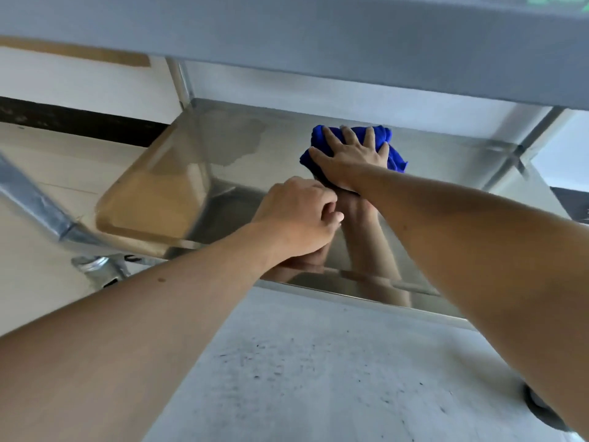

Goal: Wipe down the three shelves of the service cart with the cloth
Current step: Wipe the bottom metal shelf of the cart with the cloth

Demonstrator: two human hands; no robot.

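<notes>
A shiny steel lower shelf [242, 145] of the service cart fills the middle of the head view, mirroring my arms. A bunched blue cloth [396, 159] lies on it toward the back. My right hand [350, 157] presses flat on the cloth with fingers spread. My left hand [296, 215] rests as a loose fist on the shelf near its front edge, holding nothing that I can see. The shelf above [318, 36] crosses the top of the view as a grey band.
Steel cart posts stand at the back left [181, 84] and at the right [522, 145]. A caster [98, 266] shows at the lower left. Grey speckled floor [318, 362] lies in front, and a dark wheel [538, 406] at the lower right.
</notes>
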